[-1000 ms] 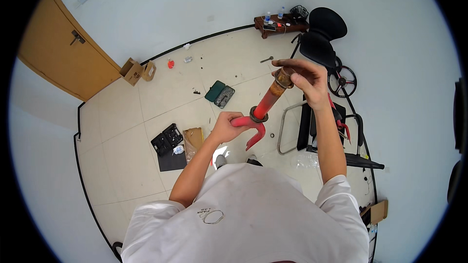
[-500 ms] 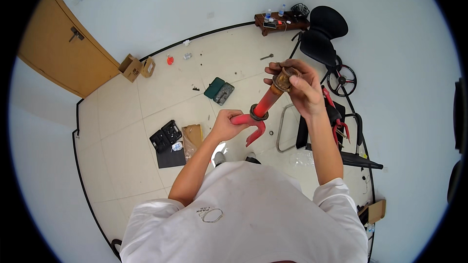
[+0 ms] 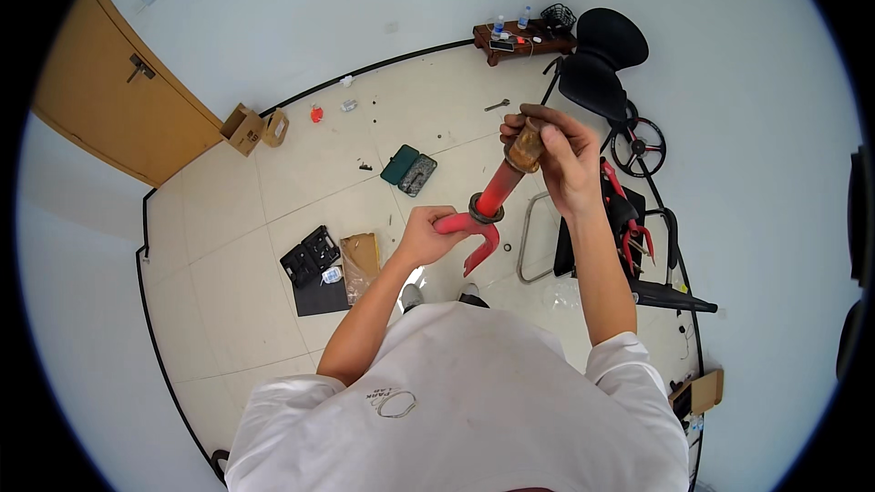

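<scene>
In front of my chest I hold a red fork, like one from a small bicycle, tilted with its tube up and to the right. My left hand is wrapped round one of its prongs; the other prong curves down beside it. A dark greasy ring sits at the base of the tube. At the upper end, my right hand grips a rusty brown, flanged sleeve between thumb and fingers. The sleeve is lined up with the tube; whether it sits over the tube's end cannot be told.
On the tiled floor lie a green toolbox, a black tool case, a wrench and small parts. To the right stand a black chair, a steering wheel and a red-and-black frame. A low wooden table is at the wall.
My right hand has turned and tilted the rusty sleeve at the tube's end, so more of its side shows. My left hand keeps its grip on the fork.
</scene>
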Demonstrator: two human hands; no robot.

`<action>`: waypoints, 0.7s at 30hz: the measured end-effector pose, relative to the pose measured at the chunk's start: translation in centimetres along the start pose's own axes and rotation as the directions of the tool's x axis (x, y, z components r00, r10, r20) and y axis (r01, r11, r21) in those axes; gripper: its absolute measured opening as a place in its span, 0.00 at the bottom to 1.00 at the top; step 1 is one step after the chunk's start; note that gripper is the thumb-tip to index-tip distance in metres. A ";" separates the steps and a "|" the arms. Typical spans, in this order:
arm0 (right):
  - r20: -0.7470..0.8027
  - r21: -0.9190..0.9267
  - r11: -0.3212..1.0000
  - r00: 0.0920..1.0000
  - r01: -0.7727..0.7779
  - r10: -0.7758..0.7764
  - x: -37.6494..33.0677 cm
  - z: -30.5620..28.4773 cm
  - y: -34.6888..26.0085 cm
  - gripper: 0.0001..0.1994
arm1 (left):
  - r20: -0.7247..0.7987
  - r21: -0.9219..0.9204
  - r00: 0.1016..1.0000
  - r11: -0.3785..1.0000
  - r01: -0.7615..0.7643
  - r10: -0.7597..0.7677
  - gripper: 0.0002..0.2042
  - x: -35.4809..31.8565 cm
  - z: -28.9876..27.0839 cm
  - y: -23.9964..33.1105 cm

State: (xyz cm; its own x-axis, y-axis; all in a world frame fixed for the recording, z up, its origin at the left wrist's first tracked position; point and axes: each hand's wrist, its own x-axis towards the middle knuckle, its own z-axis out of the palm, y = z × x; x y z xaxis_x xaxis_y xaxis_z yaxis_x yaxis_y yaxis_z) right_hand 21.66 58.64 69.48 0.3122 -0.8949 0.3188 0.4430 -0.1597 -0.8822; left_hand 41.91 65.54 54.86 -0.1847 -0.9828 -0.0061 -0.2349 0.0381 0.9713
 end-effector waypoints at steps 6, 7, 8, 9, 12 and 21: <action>0.104 0.366 0.930 0.994 -0.011 -0.029 -0.4 0.5 1.2 0.15 | 0.017 -0.041 1.000 0.999 0.011 -0.011 0.04 -0.1 0.8 -1.2; 0.123 0.420 0.906 0.992 -0.044 -0.009 -0.5 0.5 1.2 0.15 | 0.016 -0.040 1.000 0.999 0.006 -0.005 0.04 -0.1 0.8 -1.3; 0.117 0.384 0.921 0.993 -0.063 0.019 -0.4 0.4 1.1 0.15 | 0.007 -0.036 1.000 0.999 0.003 -0.003 0.04 -0.2 0.9 -1.3; 0.110 0.347 0.934 0.993 -0.083 0.047 -0.3 0.3 0.8 0.15 | -0.003 -0.032 1.000 0.999 0.001 -0.001 0.04 -0.3 0.9 -1.2; 0.005 0.143 0.989 0.999 -0.036 0.035 -0.4 -0.1 0.7 0.15 | -0.024 -0.033 1.000 0.999 -0.002 0.001 0.04 -0.5 0.9 -0.6; -0.052 -0.255 0.959 0.988 0.124 -0.142 -0.3 0.9 1.2 0.13 | -0.122 0.056 0.986 0.993 -0.105 0.112 0.04 -1.0 1.8 -1.3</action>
State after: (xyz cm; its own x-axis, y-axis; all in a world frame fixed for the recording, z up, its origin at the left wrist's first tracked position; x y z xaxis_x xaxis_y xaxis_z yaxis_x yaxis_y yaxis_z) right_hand 22.87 59.05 68.68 0.2018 -0.8837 0.4222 0.2494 -0.3705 -0.8947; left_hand 40.66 66.82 53.12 -0.0915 -0.9871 0.1315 -0.2673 0.1515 0.9516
